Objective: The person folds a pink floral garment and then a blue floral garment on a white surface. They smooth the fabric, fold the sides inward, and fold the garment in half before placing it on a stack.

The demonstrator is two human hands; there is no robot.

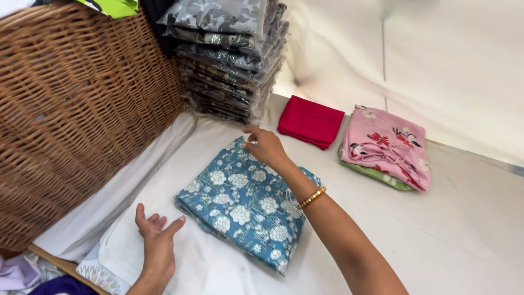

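Fabric (245,205), blue floral, folded, judged light and limp: right hand (266,146) pinches its far corner, left hand (158,243) open alongside; take folded edges.

Wicker basket (76,109), stacked bagged garments (232,60), red cloth (311,121), pink, perhaps floral, cloth (385,145).

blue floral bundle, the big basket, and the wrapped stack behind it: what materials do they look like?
Blue floral bundle: woven printed cloth, probably cotton, matte, with soft folds and creased edges. The right hand pinches its far corner; the left hand lies open beside it.
Basket: wicker or cane, brown with a slight sheen, visibly woven strands.
Wrapped stack: folded patterned garments in clear, glossy plastic bags that catch glare.
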